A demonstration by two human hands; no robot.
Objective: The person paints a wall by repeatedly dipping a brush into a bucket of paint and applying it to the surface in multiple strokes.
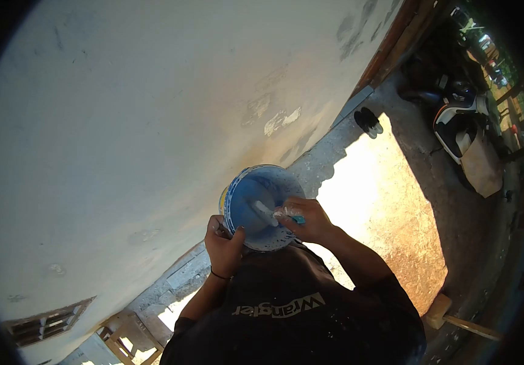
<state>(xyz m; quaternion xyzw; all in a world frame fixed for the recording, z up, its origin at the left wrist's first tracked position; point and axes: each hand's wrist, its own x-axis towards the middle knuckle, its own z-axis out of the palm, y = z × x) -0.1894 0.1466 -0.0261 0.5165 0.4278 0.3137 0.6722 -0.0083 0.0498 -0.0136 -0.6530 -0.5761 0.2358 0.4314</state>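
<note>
A blue bucket (236, 182), spattered with white along its rim, is held in front of my dark shirt. My left hand (224, 246) is closed on the near left part of the rim, its thumb over the edge. In my right hand (312, 220), closed at the right side of the bucket, is a putty knife (266, 213) with a teal handle. Its wide blade, coated in white, lies inside the bucket's opening. White smears cover the fingers of my right hand. How much material is in the bucket is hard to tell.
A pale wall (122, 121) with rough white patches rises on the left. Dark shoes (368, 121) sit on the floor near its base. A motorbike (463, 121) stands at the right, and a long-handled tool (457, 319) lies at the lower right. A vent (49, 322) is low in the wall.
</note>
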